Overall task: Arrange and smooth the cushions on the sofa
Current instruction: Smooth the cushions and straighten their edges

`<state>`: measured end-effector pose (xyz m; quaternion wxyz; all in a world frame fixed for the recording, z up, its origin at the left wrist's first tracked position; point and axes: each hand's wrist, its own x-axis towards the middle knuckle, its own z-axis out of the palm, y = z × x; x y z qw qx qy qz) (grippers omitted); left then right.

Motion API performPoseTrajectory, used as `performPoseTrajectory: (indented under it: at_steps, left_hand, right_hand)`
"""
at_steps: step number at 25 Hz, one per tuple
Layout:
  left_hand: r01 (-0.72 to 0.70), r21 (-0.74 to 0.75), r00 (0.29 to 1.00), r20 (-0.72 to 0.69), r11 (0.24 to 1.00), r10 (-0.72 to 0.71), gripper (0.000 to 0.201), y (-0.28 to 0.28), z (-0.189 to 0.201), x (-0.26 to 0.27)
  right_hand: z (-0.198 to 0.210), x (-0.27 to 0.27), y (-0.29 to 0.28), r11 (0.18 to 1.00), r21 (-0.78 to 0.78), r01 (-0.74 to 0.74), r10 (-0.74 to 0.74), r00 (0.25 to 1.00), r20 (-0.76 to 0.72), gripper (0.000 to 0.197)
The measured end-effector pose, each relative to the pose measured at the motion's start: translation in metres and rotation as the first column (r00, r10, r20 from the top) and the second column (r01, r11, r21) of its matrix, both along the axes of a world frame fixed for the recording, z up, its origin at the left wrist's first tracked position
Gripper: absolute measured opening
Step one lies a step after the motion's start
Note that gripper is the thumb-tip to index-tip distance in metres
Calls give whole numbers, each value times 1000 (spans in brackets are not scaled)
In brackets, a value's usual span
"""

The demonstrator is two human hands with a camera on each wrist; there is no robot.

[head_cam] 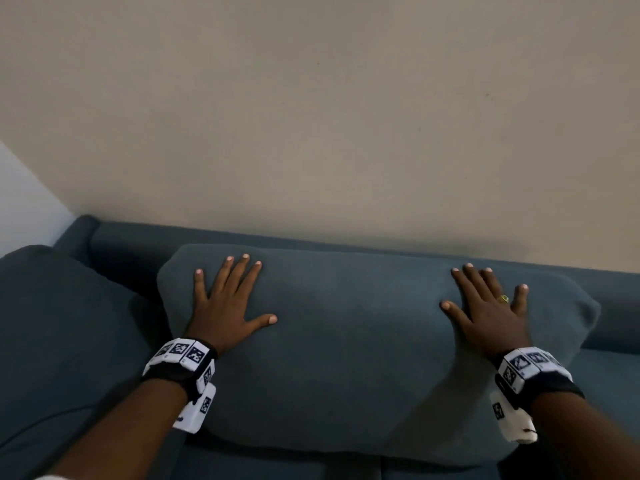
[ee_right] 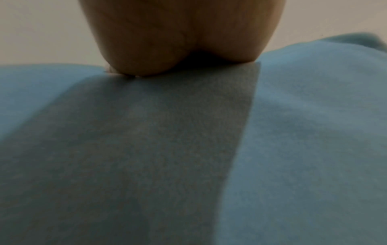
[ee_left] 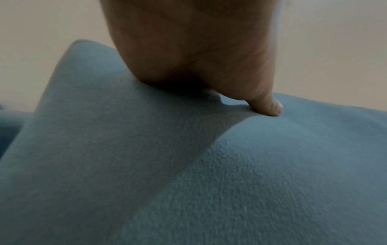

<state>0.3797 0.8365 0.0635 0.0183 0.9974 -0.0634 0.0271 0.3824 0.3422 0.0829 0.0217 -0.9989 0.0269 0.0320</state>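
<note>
A wide blue-grey back cushion (head_cam: 363, 341) leans against the backrest of the sofa (head_cam: 131, 244). My left hand (head_cam: 228, 299) lies flat on its upper left part, fingers spread and straight. My right hand (head_cam: 485, 306) lies flat on its upper right part, fingers spread, a ring on one finger. In the left wrist view the palm (ee_left: 188, 49) presses into the cushion (ee_left: 230, 182) and the thumb tip (ee_left: 274, 107) dents the fabric. In the right wrist view the heel of the hand (ee_right: 180, 41) rests on the cushion (ee_right: 314, 132); its fingers are hidden.
A second blue-grey cushion (head_cam: 59, 323) sits to the left, beside the sofa's left arm. A beige wall (head_cam: 329, 116) rises right behind the backrest. The seat (head_cam: 606, 393) shows at the lower right.
</note>
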Motion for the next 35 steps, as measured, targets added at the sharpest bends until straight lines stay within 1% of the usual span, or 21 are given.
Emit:
performPoseTrajectory:
  at_steps: [3,5,7,8,9,10,12,13,15,17,18,20,22,24,26,28,29,30,32,34,35]
  left_hand:
    - [-20,-42,999,33,999,22,89,9,7,-32]
    - [-121,-149,992,16,981,125,80,14,1,-69]
    - [-225,-193,974,-53,955,219,76,17,-9,-124]
    - [-214,-173,976,-71,962,204,68,18,-15,-156]
    - [-197,-119,978,-91,973,187,56,21,-20,-189]
    - [-221,-55,968,-134,974,213,46,27,-21,-224]
    - [-317,47,930,-183,947,320,47,53,-16,-288]
    - [-365,59,913,-170,929,370,47,67,-11,-309]
    - [-494,66,863,-84,867,498,41,107,10,-357]
    - [-632,57,773,-14,773,634,43,150,26,-390]
    - [-692,50,722,13,721,692,48,172,34,-402]
    - [-764,14,645,17,645,764,67,214,51,-414]
    - [-804,-70,593,-25,591,804,88,252,61,-413]
    - [-825,-161,559,-94,542,824,99,292,62,-405]
    - [-840,-191,537,-158,508,828,108,327,58,-397]
    - [-869,-175,493,-216,464,843,113,354,46,-396]
    - [-865,-152,502,-223,479,836,112,359,41,-398]
    - [-846,-139,533,-187,515,825,107,357,36,-401]
    - [-797,-142,602,-109,587,791,89,352,23,-404]
    - [-776,-184,619,-37,604,784,74,344,15,-408]
    - [-782,-189,607,-19,594,794,71,340,12,-410]
  right_hand:
    - [5,-14,51,982,153,108,-115,993,38,98]
    - [4,-28,106,978,188,86,-90,996,15,102]
    - [-2,-52,165,983,175,-57,55,998,15,99]
    - [-5,-64,193,971,177,-158,159,987,10,96]
    - [-6,-78,220,943,188,-273,281,960,-13,91]
    - [-8,-92,248,897,211,-389,410,910,-66,85]
    - [-10,-124,305,776,283,-564,620,765,-174,73]
    - [-9,-137,326,728,319,-606,680,699,-224,70]
    - [0,-170,374,642,369,-672,766,586,-265,63]
    - [16,-194,416,562,386,-731,827,490,-276,56]
    - [28,-204,439,518,374,-769,854,442,-273,53]
    - [50,-216,488,441,330,-835,893,373,-252,49]
    - [67,-215,539,391,278,-878,916,342,-208,45]
    - [78,-200,599,336,155,-929,938,315,-145,43]
    - [92,-175,652,282,6,-959,954,280,-107,45]
    - [104,-146,695,231,-146,-962,961,249,-120,54]
    - [108,-133,715,199,-191,-961,963,228,-143,61]
    - [111,-122,729,182,-196,-964,961,216,-172,68]
    - [107,-103,766,172,-132,-976,952,199,-232,76]
    - [100,-84,797,157,-150,-976,944,192,-266,75]
    - [98,-76,806,163,-173,-971,934,208,-291,75]
